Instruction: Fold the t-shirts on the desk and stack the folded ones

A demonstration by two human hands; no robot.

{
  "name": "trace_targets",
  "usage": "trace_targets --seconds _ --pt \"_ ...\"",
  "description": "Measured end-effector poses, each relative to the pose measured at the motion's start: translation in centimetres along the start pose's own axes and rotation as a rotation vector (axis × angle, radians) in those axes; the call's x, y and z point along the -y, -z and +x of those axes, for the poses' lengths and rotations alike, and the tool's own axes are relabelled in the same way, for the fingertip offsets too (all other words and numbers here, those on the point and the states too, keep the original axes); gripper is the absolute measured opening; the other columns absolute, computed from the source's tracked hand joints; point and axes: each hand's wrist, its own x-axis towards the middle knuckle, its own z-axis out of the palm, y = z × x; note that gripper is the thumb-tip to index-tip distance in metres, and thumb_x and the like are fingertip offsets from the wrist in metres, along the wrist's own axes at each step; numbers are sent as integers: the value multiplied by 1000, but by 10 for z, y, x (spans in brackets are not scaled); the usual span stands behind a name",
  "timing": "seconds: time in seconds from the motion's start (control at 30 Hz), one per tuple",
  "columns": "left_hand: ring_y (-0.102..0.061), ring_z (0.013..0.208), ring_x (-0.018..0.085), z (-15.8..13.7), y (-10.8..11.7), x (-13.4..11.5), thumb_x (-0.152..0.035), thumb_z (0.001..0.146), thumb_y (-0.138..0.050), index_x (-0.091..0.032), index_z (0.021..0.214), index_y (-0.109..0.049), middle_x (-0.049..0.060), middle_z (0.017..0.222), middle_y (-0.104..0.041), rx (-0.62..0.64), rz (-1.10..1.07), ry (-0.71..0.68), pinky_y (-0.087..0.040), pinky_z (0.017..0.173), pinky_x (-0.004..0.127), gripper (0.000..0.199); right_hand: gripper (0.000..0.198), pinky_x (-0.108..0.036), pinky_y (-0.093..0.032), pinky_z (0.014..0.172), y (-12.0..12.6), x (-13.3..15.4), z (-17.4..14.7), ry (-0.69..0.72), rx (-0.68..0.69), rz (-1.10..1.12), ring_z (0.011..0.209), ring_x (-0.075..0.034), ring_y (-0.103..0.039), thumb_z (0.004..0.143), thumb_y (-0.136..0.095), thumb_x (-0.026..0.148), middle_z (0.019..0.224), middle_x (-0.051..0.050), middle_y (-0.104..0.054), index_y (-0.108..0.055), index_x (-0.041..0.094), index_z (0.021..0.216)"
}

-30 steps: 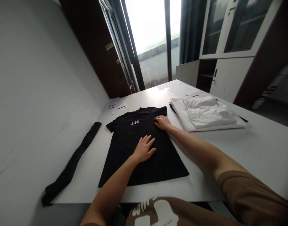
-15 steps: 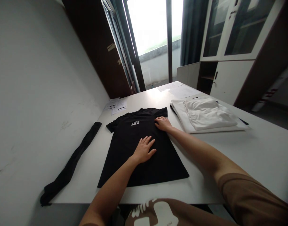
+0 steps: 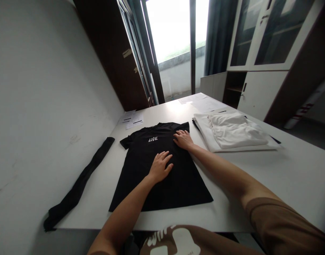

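Observation:
A black T-shirt (image 3: pixel 146 163) with small white lettering on its chest lies spread on the white table, collar away from me and hem near the front edge. My left hand (image 3: pixel 160 166) rests palm down on the middle of the shirt, fingers spread. Farther up, my right hand (image 3: pixel 183 139) lies on the shirt just below the sleeve on the right, its fingers stretched out flat. Neither hand grips the cloth. The shirt looks mostly smooth.
Folded white cloth (image 3: pixel 237 131) lies in a stack to the right, dark fabric showing under it. A long black rolled fabric (image 3: pixel 83 180) runs along the left wall, overhanging the table's (image 3: pixel 292 177) front corner. Papers (image 3: pixel 134 118) lie at the back left, other sheets (image 3: pixel 207 103) at the far end.
My left hand has slid slightly to the left and away from me on the shirt. My right hand has barely shifted. The shirt lies as before.

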Motion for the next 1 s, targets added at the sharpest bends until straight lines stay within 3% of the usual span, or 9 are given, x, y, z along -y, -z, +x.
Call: trace_targets --seconds 0.13,0.27,0.63,1.0 --pt "-28 156 28 -1 -5 1 -48 104 -51 -28 155 -47 6 167 -37 86 16 20 -21 129 53 55 45 -48 -27 120 -5 1 2 65 105 64 144 -30 -44 102 -52 47 154 -8 -54 -64 29 141" --pt "-23 158 29 -3 -10 -1 -52 104 -49 -29 159 -41 6 170 -31 148 20 -4 -18 129 55 59 51 -50 -25 123 -14 -3 5 49 187 72 149 -29 -38 102 -51 52 159 -6 -48 -58 31 148" --pt "-14 160 30 -7 -6 -14 -60 104 -45 -27 164 -31 8 173 -21 242 10 -157 -15 128 57 70 59 -58 -22 121 -24 -14 10 -126 199 49 154 -34 -27 103 -46 57 166 -10 -37 -51 27 154" --pt "-13 161 30 -19 -3 -49 -64 103 -43 -26 166 -25 9 173 -19 290 -47 -345 -13 128 57 75 58 -60 -21 121 -25 -23 12 -207 165 31 153 -35 -27 102 -46 56 164 -12 -39 -53 26 152"
